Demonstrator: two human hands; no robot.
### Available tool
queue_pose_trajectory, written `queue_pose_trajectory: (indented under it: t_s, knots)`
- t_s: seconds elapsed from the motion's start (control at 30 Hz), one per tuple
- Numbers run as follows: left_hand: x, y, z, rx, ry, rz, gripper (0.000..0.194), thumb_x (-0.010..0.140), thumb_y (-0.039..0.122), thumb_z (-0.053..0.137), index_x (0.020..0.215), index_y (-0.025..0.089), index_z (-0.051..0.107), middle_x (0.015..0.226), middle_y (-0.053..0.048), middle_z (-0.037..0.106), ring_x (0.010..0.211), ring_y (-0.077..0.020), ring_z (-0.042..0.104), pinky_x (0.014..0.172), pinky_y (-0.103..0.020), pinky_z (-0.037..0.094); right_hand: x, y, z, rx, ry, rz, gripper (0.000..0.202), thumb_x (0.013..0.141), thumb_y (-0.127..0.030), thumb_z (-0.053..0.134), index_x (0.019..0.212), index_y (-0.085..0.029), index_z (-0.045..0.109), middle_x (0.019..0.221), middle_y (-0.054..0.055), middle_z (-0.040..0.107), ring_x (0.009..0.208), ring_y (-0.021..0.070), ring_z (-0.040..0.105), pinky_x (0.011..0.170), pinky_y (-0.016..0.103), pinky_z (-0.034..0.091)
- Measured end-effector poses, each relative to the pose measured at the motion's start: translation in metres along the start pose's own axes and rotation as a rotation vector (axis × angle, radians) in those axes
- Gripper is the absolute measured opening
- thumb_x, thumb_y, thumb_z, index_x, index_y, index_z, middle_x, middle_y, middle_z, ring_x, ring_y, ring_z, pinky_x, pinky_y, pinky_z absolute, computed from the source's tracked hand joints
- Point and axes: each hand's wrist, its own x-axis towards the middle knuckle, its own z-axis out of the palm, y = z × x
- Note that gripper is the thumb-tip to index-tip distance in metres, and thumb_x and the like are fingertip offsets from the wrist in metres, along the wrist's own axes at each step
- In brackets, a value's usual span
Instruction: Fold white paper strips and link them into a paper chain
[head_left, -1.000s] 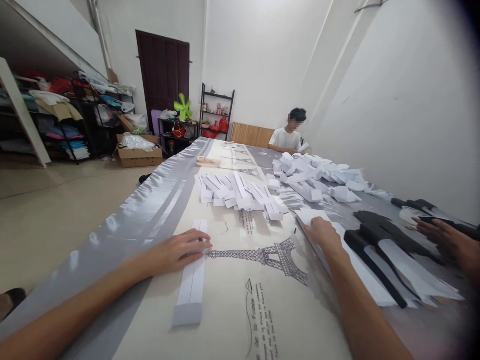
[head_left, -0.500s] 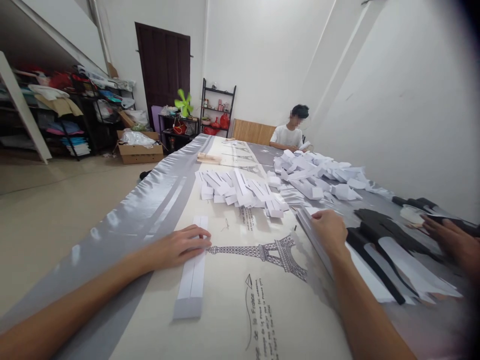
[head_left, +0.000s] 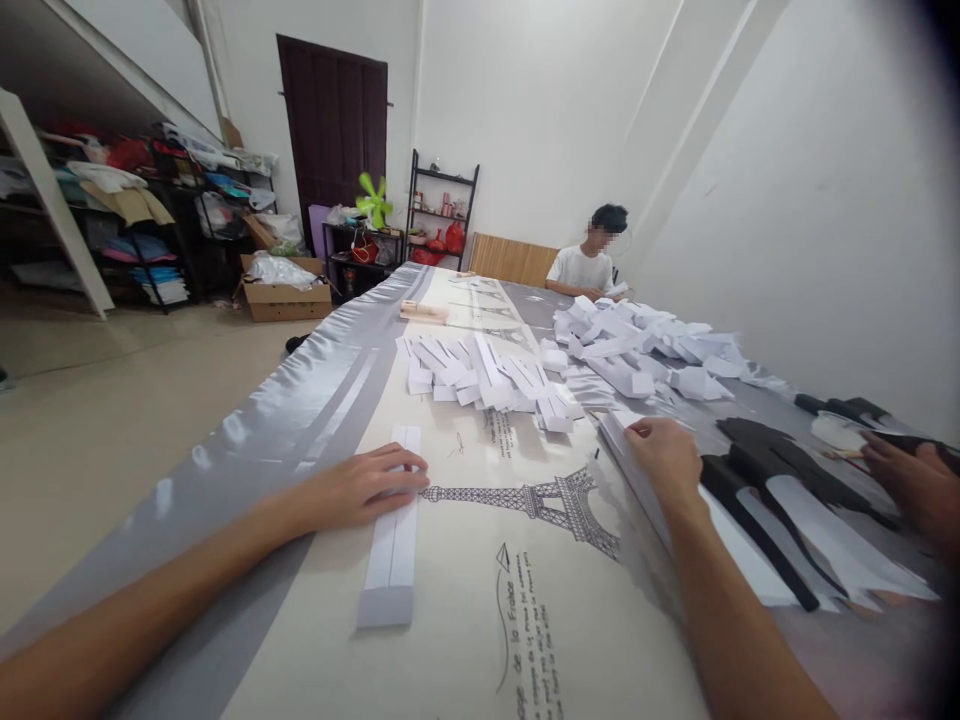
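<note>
My left hand (head_left: 375, 487) lies flat across a long folded white paper strip (head_left: 390, 565), fingers stretched out and pressing it on the printed tablecloth (head_left: 450, 640). A lengthwise seam and a folded lower end show on this strip. On the right, my right hand (head_left: 666, 462) is closed, thumb and fingers pinching the far end of a stack of long white paper pieces (head_left: 630, 462). Part of that stack is hidden behind my hand and forearm. Between my hands, the cloth shows an Eiffel Tower drawing.
Beyond my hands lies a pile of folded white strips (head_left: 487, 372), with a larger heap of white paper pieces (head_left: 652, 345) farther right. Black pieces (head_left: 780, 460) lie at the right, near another person's hand (head_left: 911, 480). A co-worker (head_left: 589, 265) sits at the far end.
The view has shifted slightly, so the scene sits a little farther right. Both my hands stay in place on the strip and the stack.
</note>
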Motion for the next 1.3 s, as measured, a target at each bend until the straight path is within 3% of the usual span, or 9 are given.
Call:
queue_pose_trajectory:
  t_s: [0.17, 0.27, 0.47, 0.57, 0.7, 0.83, 0.9, 1.03, 1.3]
  knots:
    - [-0.002, -0.002, -0.002, 0.043, 0.046, 0.006, 0.039, 0.104, 0.031, 0.049, 0.141, 0.024, 0.052, 0.125, -0.010, 0.066, 0.114, -0.0243, 0.060, 0.099, -0.038, 0.049, -0.023, -0.045, -0.012, 0.251, 0.003, -0.285, 0.027, 0.086, -0.039, 0.062, 0.094, -0.020, 0.078, 0.095, 0.008, 0.078, 0.086, 0.0241, 0.073, 0.081, 0.035, 0.057]
    - [-0.001, 0.000, -0.002, 0.114, 0.056, -0.010, 0.038, 0.105, 0.033, 0.046, 0.139, 0.020, 0.055, 0.118, -0.011, 0.069, 0.108, -0.0247, 0.062, 0.095, -0.038, 0.050, -0.062, -0.084, -0.004, 0.583, -0.239, -0.552, 0.026, 0.090, -0.038, 0.061, 0.097, -0.019, 0.077, 0.091, 0.008, 0.078, 0.079, 0.0235, 0.073, 0.068, 0.036, 0.061]
    - [0.002, 0.011, 0.002, 0.039, 0.178, -0.199, 0.037, 0.106, 0.038, 0.042, 0.134, 0.021, 0.058, 0.108, -0.008, 0.071, 0.102, -0.0224, 0.065, 0.090, -0.034, 0.050, -0.150, -0.134, 0.020, 0.380, -0.516, -0.797, 0.018, 0.093, -0.017, 0.058, 0.091, -0.022, 0.075, 0.084, 0.004, 0.076, 0.069, 0.0194, 0.069, 0.063, 0.031, 0.055]
    - [0.004, 0.018, 0.004, -0.081, 0.198, -0.350, 0.038, 0.106, 0.042, 0.041, 0.135, 0.024, 0.057, 0.113, -0.006, 0.071, 0.104, -0.0213, 0.065, 0.090, -0.032, 0.050, -0.166, -0.141, 0.020, 0.341, -0.531, -0.805, 0.015, 0.092, -0.017, 0.060, 0.093, -0.022, 0.075, 0.085, 0.004, 0.075, 0.070, 0.0195, 0.068, 0.064, 0.031, 0.053]
    - [0.007, 0.019, 0.006, -0.144, 0.186, -0.335, 0.037, 0.106, 0.042, 0.040, 0.125, 0.025, 0.067, 0.115, -0.005, 0.071, 0.106, -0.0212, 0.065, 0.091, -0.031, 0.049, -0.159, -0.139, 0.020, 0.554, -0.684, -0.728, 0.017, 0.094, -0.022, 0.057, 0.095, -0.025, 0.074, 0.090, 0.001, 0.076, 0.077, 0.0178, 0.070, 0.071, 0.030, 0.057]
    - [0.008, 0.016, 0.006, -0.183, 0.201, -0.282, 0.039, 0.106, 0.042, 0.040, 0.131, 0.025, 0.065, 0.117, -0.007, 0.070, 0.107, -0.0218, 0.064, 0.095, -0.033, 0.049, -0.136, -0.125, 0.030, 0.644, -0.510, -0.533, 0.030, 0.091, -0.029, 0.061, 0.120, -0.023, 0.066, 0.122, 0.008, 0.070, 0.100, 0.0217, 0.068, 0.086, 0.037, 0.057]
    - [0.008, 0.015, 0.005, -0.200, 0.214, -0.272, 0.039, 0.106, 0.041, 0.041, 0.137, 0.027, 0.060, 0.121, -0.006, 0.069, 0.110, -0.0214, 0.063, 0.097, -0.033, 0.049, -0.124, -0.118, 0.035, 0.609, -0.520, -0.453, 0.042, 0.090, -0.032, 0.062, 0.131, -0.022, 0.059, 0.127, 0.010, 0.066, 0.102, 0.0218, 0.067, 0.087, 0.037, 0.057]
    - [0.007, 0.012, 0.005, -0.155, 0.213, -0.272, 0.039, 0.106, 0.038, 0.041, 0.140, 0.026, 0.058, 0.124, -0.006, 0.068, 0.115, -0.0215, 0.061, 0.102, -0.034, 0.047, -0.113, -0.111, 0.037, 0.522, -0.640, -0.425, 0.035, 0.086, -0.032, 0.064, 0.119, -0.020, 0.067, 0.101, 0.007, 0.072, 0.081, 0.0187, 0.068, 0.072, 0.032, 0.058]
    - [0.009, 0.019, 0.010, 0.219, 0.301, -0.221, 0.033, 0.104, 0.030, 0.044, 0.128, 0.022, 0.065, 0.142, -0.012, 0.054, 0.125, -0.0280, 0.055, 0.105, -0.046, 0.046, -0.126, -0.115, 0.032, 0.434, -0.592, -0.471, 0.031, 0.083, -0.023, 0.060, 0.111, -0.018, 0.070, 0.081, 0.004, 0.069, 0.070, 0.0184, 0.063, 0.060, 0.029, 0.052]
